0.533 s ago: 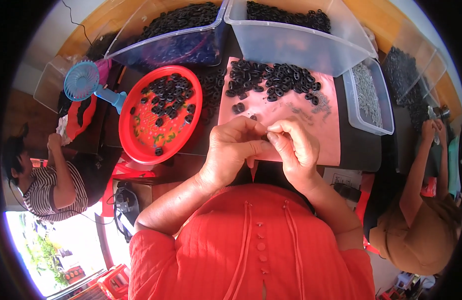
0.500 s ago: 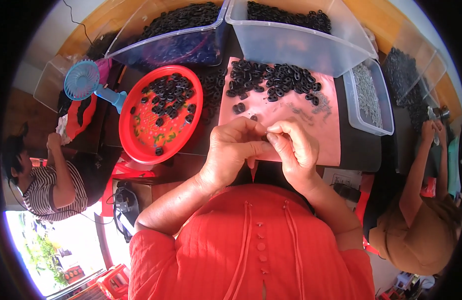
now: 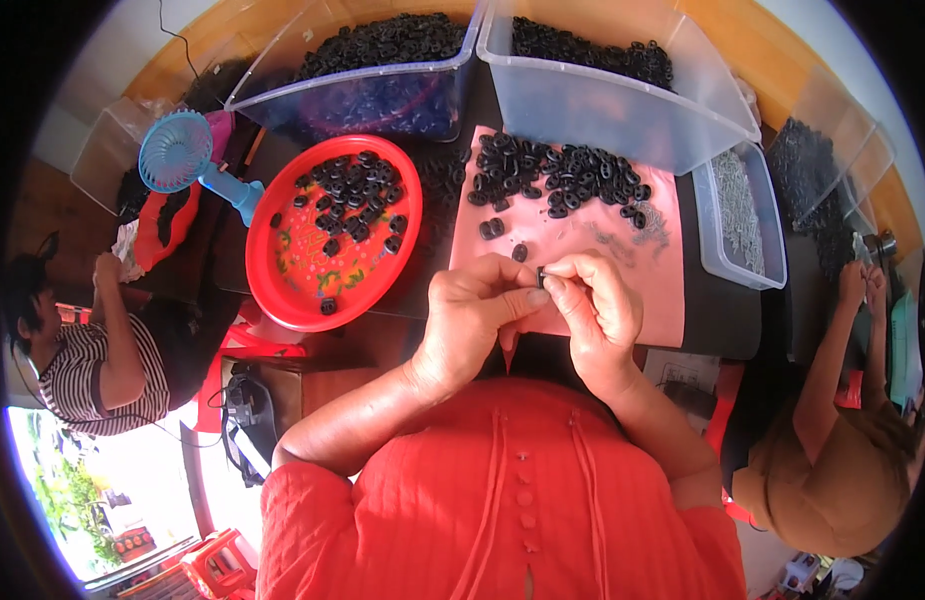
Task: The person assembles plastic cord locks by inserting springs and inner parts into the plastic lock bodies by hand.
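Note:
Over the near edge of a pink mat (image 3: 582, 325), my left hand (image 3: 480, 305) and my right hand (image 3: 599, 305) meet with fingertips pinched together. Between them shows a small black plastic piece (image 3: 541, 276), mostly covered by thumbs and fingers. Both hands are closed on it. Just beyond, one loose black piece with two holes (image 3: 520, 253) lies on the mat, and a pair (image 3: 491, 228) sits farther left. A pile of such black pieces (image 3: 562, 178) spreads over the far part of the mat, with small grey metal bits (image 3: 642, 232) scattered at its right.
A red tray (image 3: 412, 225) holding black pieces stands at left, beside a blue handheld fan (image 3: 177, 152). Two large clear bins (image 3: 602, 95) (image 3: 362, 100) line the back. A smaller clear box (image 3: 767, 272) of metal pins is at right. Co-workers sit on both sides.
The black piece between my fingertips now shows, where before it was hardly visible. My hands stay pinched together. The whole view has shifted slightly.

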`<state>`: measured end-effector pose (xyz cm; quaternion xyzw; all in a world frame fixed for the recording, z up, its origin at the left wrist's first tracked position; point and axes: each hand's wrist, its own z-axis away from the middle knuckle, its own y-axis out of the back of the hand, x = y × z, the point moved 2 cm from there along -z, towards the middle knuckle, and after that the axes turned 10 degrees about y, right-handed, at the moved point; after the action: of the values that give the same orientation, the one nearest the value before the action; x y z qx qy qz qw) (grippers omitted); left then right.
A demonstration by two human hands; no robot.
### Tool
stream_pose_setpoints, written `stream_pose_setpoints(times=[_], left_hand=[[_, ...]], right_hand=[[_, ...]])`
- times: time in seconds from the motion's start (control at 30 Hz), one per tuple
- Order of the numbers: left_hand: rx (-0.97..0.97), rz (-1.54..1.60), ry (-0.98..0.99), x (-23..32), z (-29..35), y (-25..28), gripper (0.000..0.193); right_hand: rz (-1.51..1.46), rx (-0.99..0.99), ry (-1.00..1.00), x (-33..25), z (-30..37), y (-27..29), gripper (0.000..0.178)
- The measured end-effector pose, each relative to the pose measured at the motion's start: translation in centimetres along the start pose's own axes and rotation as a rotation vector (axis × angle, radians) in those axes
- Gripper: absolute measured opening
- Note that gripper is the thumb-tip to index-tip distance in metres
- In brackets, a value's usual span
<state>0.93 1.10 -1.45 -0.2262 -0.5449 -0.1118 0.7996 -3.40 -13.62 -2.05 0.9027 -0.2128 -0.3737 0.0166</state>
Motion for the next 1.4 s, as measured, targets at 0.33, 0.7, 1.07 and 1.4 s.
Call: stream_pose_setpoints(times=[0.33,0.7,1.07,1.4], left_hand=[[-0.038,0.094,0.067,0.1,-0.2,0.3,0.012],[-0.071,0.186,0.208,0.7,-0.6,0.6,0.018],[-0.094,0.222,0.203,0.6,-0.4,0.6,0.015],[-0.051,0.195,0.154,0.3,-0.5,0.8,0.013]], right_hand=[[-0.075,-0.033,-0.140,0.5,0.3,0.0,0.006],[-0.345,-0.109,-0.387,0.5,-0.5,0.3,0.003],[-0.421,0.047,-0.383,0.7,-0.1,-0.3,0.004],[-0.343,0.005,-0.285,0.4,-0.1,-0.3,0.003]])
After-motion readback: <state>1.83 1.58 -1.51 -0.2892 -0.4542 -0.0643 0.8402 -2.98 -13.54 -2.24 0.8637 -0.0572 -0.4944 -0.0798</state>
